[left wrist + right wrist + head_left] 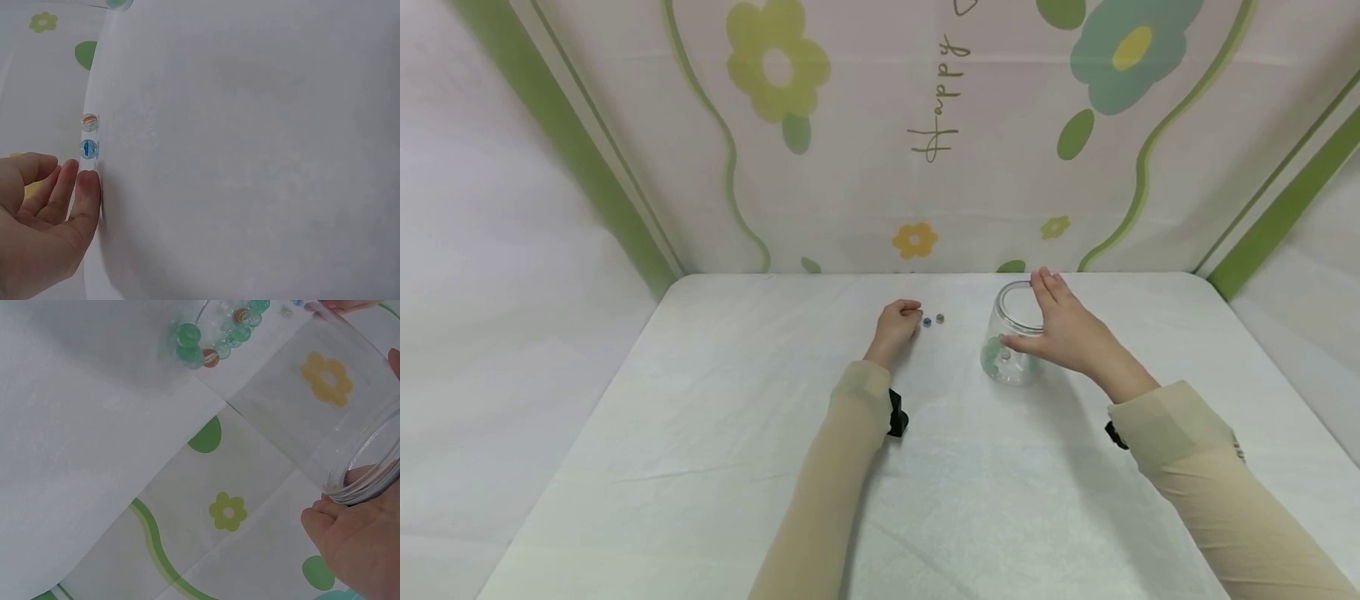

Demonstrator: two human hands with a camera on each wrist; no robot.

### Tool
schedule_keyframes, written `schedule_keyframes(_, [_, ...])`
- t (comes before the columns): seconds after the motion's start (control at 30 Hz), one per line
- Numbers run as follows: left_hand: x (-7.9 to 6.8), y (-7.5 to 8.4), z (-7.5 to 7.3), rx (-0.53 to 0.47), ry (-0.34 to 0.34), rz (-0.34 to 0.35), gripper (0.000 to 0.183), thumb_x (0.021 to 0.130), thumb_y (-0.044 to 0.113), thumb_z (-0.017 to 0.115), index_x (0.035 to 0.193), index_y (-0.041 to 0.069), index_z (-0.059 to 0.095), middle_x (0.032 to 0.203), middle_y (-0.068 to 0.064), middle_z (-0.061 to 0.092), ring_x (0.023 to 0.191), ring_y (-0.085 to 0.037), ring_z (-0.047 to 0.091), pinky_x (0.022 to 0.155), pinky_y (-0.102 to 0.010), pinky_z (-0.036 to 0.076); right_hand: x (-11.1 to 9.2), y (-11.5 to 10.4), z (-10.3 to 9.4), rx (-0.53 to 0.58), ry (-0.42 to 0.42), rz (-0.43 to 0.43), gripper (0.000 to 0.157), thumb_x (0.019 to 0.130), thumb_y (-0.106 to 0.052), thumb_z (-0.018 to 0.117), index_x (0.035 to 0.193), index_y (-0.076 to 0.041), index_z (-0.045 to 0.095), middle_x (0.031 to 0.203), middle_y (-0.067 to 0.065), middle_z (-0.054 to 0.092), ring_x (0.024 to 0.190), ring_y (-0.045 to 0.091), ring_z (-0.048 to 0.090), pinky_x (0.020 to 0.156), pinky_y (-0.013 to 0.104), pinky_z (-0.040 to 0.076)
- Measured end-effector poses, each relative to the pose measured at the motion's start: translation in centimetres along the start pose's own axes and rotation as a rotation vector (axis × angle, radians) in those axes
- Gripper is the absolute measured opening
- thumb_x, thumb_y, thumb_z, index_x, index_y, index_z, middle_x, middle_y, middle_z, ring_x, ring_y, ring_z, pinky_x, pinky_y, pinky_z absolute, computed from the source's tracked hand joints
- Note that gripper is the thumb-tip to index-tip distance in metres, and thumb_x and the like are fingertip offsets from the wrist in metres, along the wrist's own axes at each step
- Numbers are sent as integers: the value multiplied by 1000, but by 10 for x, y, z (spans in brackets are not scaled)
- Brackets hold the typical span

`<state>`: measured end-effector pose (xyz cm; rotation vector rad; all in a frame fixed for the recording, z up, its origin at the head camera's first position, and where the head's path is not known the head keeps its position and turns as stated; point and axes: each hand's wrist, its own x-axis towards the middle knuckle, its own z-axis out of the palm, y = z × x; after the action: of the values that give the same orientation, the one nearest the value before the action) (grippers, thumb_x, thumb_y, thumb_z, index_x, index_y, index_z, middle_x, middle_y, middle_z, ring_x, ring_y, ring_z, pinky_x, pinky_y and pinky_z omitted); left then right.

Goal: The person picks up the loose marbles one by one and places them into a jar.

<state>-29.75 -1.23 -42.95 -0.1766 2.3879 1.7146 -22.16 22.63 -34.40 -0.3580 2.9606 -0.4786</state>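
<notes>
A clear jar [1013,372] stands on the table right of centre, its round mouth facing up. My right hand [1075,337] holds it near the rim, thumb on one side and fingers on the other. Several green marbles [189,345] and a few reddish-brown ones [210,358] lie in the jar's bottom. On the table left of the jar are a blue marble [89,149] and a clear marble with an orange-brown streak [90,122]. My left hand [895,327] is just beside the blue one, fingers loosely bent and thumb apart, nothing visible between them.
A white cloth covers the table [737,417], whose far edge meets a backdrop [865,167] printed with flowers and green leaves. White side panels stand at the left and right. Black wrist cameras [897,414] sit at both cuffs.
</notes>
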Motion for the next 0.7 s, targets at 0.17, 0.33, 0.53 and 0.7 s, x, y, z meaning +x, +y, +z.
schedule_keyframes(0.17, [4, -1, 4, 27, -26, 4, 31, 97, 6, 49, 126, 3, 57, 122, -12, 63, 93, -14, 57, 73, -16, 48, -1, -1, 0, 1, -4, 0, 111, 84, -55, 64, 150, 6, 0, 159, 26, -2, 147, 42, -2, 117, 63, 14])
schedule_keyframes(0.33, [8, -3, 9, 107, -32, 15, 33, 96, 7, 48, 128, 6, 56, 125, -10, 62, 115, -23, 57, 98, -31, 50, -1, -1, 0, 1, -3, 1, 110, 85, -54, 64, 150, 6, 0, 159, 25, -3, 147, 42, -1, 116, 63, 15])
schedule_keyframes(0.53, [9, -6, 12, 165, -39, 31, 34, 95, 4, 48, 128, 6, 56, 126, -9, 61, 117, -23, 57, 100, -31, 50, 0, 1, 1, -2, 2, 0, 109, 85, -53, 64, 150, 6, 0, 159, 25, -3, 147, 42, -1, 117, 63, 15])
schedule_keyframes(0.7, [9, -9, 13, 199, -11, 71, 31, 93, 4, 56, 124, 4, 58, 118, -11, 64, 110, -24, 61, 95, -32, 52, 0, 1, 0, 5, 3, 1, 109, 84, -52, 65, 150, 6, 0, 159, 25, -3, 147, 41, -2, 117, 62, 14])
